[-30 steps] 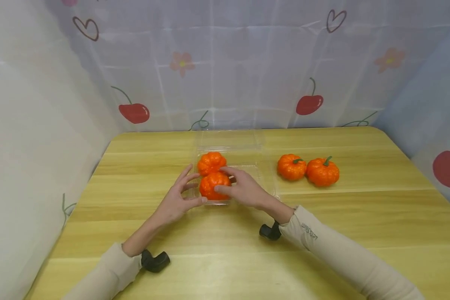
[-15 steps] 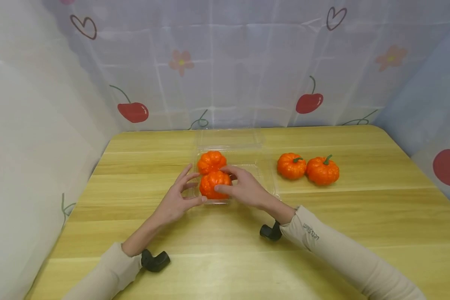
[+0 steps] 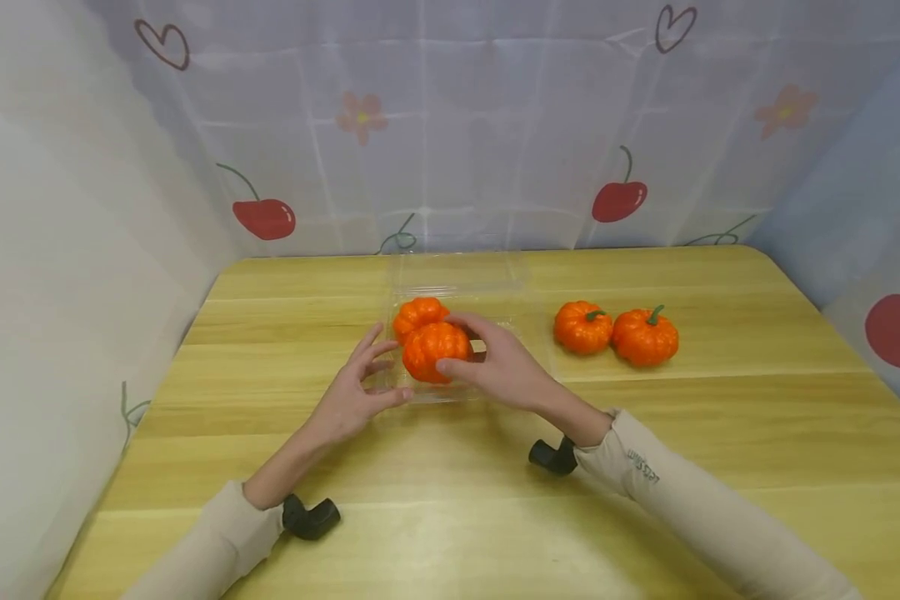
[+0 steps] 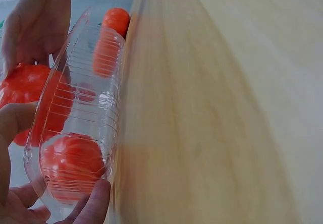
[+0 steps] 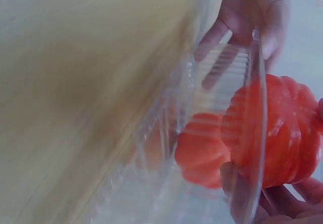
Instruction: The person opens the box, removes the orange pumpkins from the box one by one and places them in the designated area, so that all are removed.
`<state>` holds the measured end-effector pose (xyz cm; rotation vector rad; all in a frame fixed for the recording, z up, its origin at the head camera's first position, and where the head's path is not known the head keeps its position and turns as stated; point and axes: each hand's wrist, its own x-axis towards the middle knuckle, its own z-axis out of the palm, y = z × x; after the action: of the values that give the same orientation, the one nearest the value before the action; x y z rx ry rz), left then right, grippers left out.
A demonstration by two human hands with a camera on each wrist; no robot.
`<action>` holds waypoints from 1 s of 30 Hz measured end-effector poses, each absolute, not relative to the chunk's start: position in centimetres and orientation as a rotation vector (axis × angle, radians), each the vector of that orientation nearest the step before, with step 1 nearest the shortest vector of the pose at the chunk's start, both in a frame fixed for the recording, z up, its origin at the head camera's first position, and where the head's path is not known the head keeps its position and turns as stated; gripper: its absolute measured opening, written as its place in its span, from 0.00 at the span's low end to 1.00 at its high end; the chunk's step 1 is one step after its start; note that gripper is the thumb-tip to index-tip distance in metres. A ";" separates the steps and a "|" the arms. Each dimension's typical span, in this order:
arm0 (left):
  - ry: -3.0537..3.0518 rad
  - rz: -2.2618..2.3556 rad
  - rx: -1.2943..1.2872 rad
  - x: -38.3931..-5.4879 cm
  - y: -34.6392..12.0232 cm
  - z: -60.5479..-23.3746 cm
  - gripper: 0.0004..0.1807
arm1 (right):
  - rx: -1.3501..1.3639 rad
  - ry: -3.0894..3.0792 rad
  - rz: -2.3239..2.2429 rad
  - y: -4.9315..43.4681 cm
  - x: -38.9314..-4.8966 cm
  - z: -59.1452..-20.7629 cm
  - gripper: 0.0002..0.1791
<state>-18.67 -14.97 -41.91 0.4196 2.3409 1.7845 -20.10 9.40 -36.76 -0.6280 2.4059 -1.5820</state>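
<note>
My right hand [image 3: 504, 367] grips an orange toy pumpkin [image 3: 437, 352], thumb on its near side and fingers behind. That pumpkin is raised over the clear plastic container [image 3: 450, 397], level with or above its rim in the left wrist view. A second pumpkin [image 3: 418, 315] sits inside, at the back left, partly hidden by the held one. My left hand [image 3: 352, 396] rests at the container's front left corner, fingers spread along the left wall and thumb at the front edge. The clear lid [image 3: 457, 271] stands folded back behind.
Two more orange pumpkins with green stems, a left one [image 3: 582, 327] and a right one [image 3: 646, 337], stand side by side right of the container. All of this is on a wooden table [image 3: 435, 517], with a printed curtain [image 3: 480, 125] behind its far edge.
My right hand has lifted the front pumpkin and shifted it slightly right and away from me, so it covers more of the back one. The left hand stays at the container's corner.
</note>
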 end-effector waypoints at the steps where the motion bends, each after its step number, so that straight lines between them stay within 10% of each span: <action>1: 2.341 1.785 0.418 -18.7 -15.0 -41.9 0.39 | -0.614 2.410 -1.585 9.6 -20.0 -36.6 0.37; 30: 2.334 1.782 0.405 -18.8 -14.9 -41.9 0.40 | -0.657 2.411 -1.682 14.7 -17.9 -36.1 0.36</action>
<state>-18.76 -14.88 -41.89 0.4051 2.3345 1.7823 -17.86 14.72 -36.11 -0.6569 2.4108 -1.6824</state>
